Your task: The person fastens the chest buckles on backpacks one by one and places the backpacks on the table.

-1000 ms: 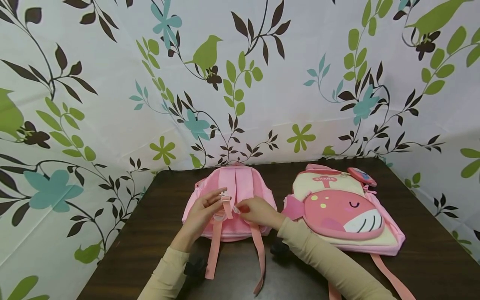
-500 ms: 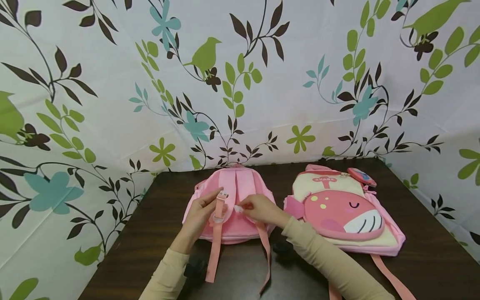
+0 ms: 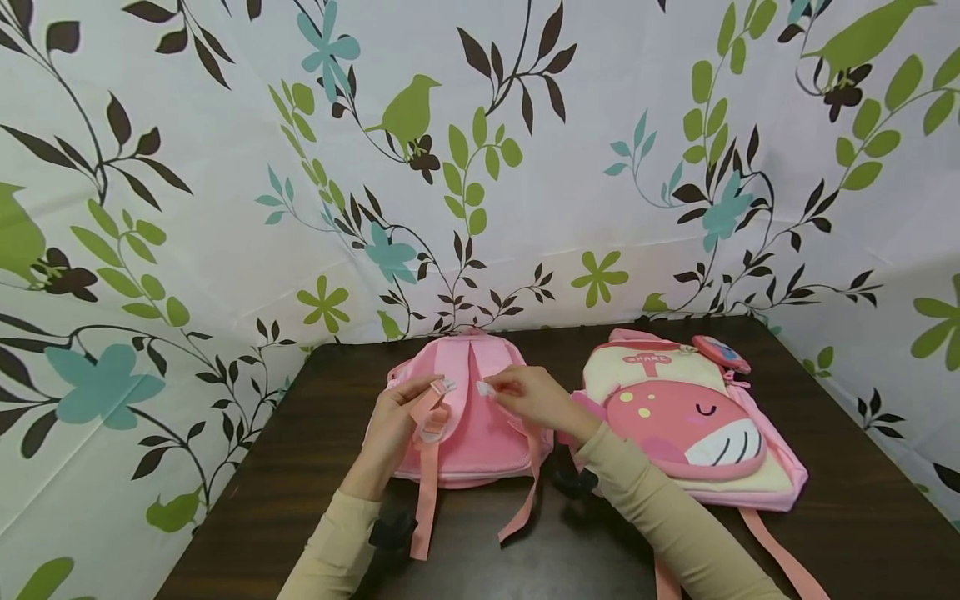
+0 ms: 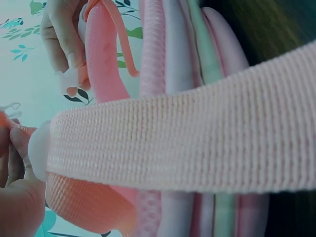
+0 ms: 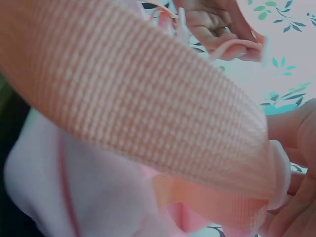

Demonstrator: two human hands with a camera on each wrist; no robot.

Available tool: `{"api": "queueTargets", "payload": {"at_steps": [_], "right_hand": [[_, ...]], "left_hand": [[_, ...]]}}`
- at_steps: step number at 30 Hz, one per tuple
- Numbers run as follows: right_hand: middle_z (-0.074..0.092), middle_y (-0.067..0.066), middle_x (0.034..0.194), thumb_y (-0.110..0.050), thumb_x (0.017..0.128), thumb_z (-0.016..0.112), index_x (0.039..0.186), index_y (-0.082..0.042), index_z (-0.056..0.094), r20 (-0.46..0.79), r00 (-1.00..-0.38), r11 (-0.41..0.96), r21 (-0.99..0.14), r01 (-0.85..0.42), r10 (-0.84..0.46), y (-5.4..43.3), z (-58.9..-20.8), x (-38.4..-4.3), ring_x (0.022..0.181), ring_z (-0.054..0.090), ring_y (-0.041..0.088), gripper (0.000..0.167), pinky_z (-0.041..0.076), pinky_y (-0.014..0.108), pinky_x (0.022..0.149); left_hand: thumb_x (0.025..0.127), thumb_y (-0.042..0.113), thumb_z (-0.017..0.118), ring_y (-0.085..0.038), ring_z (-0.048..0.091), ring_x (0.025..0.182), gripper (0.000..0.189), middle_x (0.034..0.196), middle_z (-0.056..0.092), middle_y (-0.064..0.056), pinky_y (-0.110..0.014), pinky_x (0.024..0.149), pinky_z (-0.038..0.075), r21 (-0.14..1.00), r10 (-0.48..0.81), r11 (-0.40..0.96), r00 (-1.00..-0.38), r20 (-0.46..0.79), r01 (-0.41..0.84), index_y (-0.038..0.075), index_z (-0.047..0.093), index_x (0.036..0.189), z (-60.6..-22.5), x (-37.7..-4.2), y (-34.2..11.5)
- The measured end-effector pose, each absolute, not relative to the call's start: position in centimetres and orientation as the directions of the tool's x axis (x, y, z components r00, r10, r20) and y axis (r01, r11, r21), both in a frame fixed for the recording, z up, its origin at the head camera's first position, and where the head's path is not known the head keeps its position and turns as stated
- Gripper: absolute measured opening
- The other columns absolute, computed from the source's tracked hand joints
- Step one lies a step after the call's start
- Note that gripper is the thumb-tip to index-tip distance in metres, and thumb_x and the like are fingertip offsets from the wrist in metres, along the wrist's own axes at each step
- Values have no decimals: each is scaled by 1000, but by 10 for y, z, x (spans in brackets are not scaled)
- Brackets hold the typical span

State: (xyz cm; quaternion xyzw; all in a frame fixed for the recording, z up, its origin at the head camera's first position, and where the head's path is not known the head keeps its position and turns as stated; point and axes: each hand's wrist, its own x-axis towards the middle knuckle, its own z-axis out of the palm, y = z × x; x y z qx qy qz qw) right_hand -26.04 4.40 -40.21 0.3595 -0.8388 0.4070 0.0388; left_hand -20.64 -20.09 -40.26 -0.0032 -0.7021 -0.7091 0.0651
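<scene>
A pink backpack [image 3: 472, 458] lies with its shoulder straps up in the head view. My left hand [image 3: 386, 425] pinches a coral strap end with a white plastic buckle half [image 3: 445, 386]. Across from it, my right hand [image 3: 532, 396] pinches another white buckle half [image 3: 485, 388]. The two halves are held apart, a small gap between them. In the left wrist view a wide coral webbing strap [image 4: 173, 143] runs through a white strap adjuster [image 4: 38, 148] beside my left hand. Similar webbing [image 5: 138, 94] covers much of the right wrist view, hiding part of the backpack.
A second backpack [image 3: 611, 362], cream and pink with a whale [image 3: 667, 425] on its front, lies at the right. Both bags rest on a dark wooden table [image 3: 270, 467]. Loose strap tails [image 3: 424, 508] hang toward me. A patterned cloth [image 3: 525, 208] stands behind the table.
My right hand has risen with its buckle half. The left hand's strap end, upright before, now tilts toward the right hand's piece. The right strap tail has swung left.
</scene>
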Motion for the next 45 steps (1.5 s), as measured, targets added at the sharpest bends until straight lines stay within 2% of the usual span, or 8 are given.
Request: {"api": "queueTargets", "payload": {"at_steps": [8, 12, 18, 25, 35, 45], "right_hand": [[75, 5, 109, -13, 91, 76, 120, -5, 74, 398, -767, 369, -704, -608, -503, 47, -393, -262, 104, 68, 18, 31, 53, 39, 95], [74, 5, 110, -13, 90, 77, 120, -6, 75, 386, -780, 357, -728, -585, -492, 47, -393, -261, 104, 68, 19, 31, 53, 39, 95], [74, 6, 111, -10, 90, 76, 119, -5, 75, 390, -758, 317, -736, -598, -523, 46, -397, -261, 101, 68, 18, 29, 54, 38, 94], [74, 5, 109, -9, 91, 76, 116, -6, 76, 412, -732, 299, -720, -627, -543, 45, -398, -260, 98, 67, 19, 26, 55, 39, 92], [74, 0, 110, -11, 91, 75, 114, -11, 77, 385, -733, 320, -716, -621, -561, 46, -403, -261, 99, 65, 16, 23, 55, 38, 91], [74, 0, 112, -13, 93, 74, 115, -11, 77, 382, -724, 291, -731, -617, -575, 45, -405, -262, 101, 64, 16, 23, 55, 36, 91]], "left_hand": [[96, 6, 65, -22, 65, 97, 24, 106, 72, -8, -29, 83, 56, 992, -39, -74, -995, 96, 99, -3, 70, 119, -402, -210, -198], [97, 5, 64, -22, 63, 101, 24, 107, 72, -7, -29, 86, 55, 992, 6, -77, -995, 100, 100, -4, 70, 119, -403, -212, -195], [98, 7, 63, -26, 58, 111, 27, 115, 69, -10, -33, 93, 53, 998, 32, -49, -998, 52, 51, -1, 69, 123, -404, -213, -192], [97, -4, 56, -23, 63, 103, 27, 113, 69, -11, -29, 89, 54, 996, 71, -32, -994, 80, 78, -4, 69, 120, -408, -218, -186], [98, 5, 63, -34, 64, 102, 22, 108, 71, -11, -31, 87, 55, 994, 67, 55, -994, 91, 94, -1, 72, 117, -409, -219, -183], [97, 7, 64, -23, 65, 97, 22, 109, 71, -10, -31, 88, 55, 995, 63, 68, -995, 71, 76, 1, 73, 117, -414, -221, -184]]}}
